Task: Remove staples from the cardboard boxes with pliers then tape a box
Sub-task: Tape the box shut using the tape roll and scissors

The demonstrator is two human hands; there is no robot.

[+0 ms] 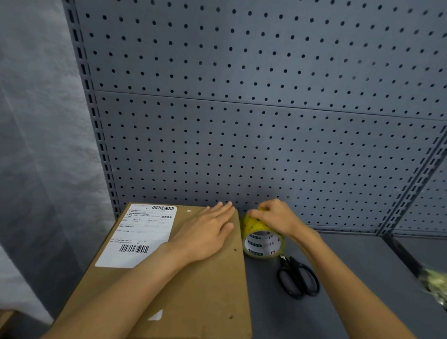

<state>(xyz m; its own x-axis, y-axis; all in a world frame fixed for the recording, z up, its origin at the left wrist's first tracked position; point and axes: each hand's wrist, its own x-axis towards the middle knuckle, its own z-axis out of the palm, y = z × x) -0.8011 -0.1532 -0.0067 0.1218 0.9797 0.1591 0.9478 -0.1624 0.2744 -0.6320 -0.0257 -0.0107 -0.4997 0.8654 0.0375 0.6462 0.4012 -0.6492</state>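
Pressing left hand (207, 231) flat on cardboard box (198, 286), fingers straight; right hand (274, 216) fingers gripping tape roll (262, 241).

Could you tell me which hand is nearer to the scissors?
Right. The right hand grips the tape roll just beyond the scissors; the left hand rests flat on the box, farther off.

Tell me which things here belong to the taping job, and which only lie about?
In use: cardboard box under left hand; tape roll gripped by right hand.
Lying about: black scissors on the table; pegboard behind.
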